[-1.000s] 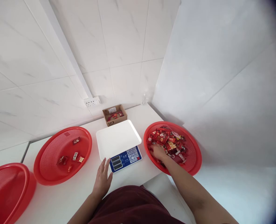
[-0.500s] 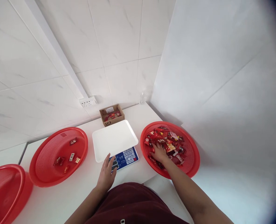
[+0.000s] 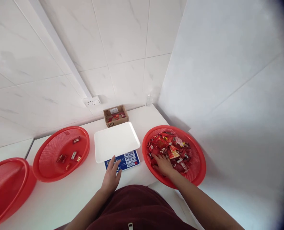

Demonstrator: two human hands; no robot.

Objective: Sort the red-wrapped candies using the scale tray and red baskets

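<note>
My right hand (image 3: pixel 162 165) reaches into a red mesh basket (image 3: pixel 201 166), its fingers spread over a heap of small wrapped snack packets (image 3: pixel 174 150), mostly red. The fingertips touch packets at the near left of the heap, and I see nothing gripped. My left hand (image 3: pixel 111 177) is open, fingers apart, at the blue keypad panel (image 3: pixel 130 160) of a digital scale. Its fingers partly cover the panel's displays. Behind the panel, the scale's white tray (image 3: pixel 116 140) carries nothing.
Left of the scale, a second red basket (image 3: pixel 46 153) holds several packets. A third red basket (image 3: pixel 24 191) stands at the far left. Behind the tray, a cardboard box (image 3: pixel 116 123) contains red packets. A clear bottle (image 3: pixel 148 100) stands near the corner, and a socket strip (image 3: pixel 92 101) is on the wall.
My right hand has shifted slightly left and nearer to me within the basket, and packets there have moved. My left hand stays by the scale panel. The view has tilted slightly.
</note>
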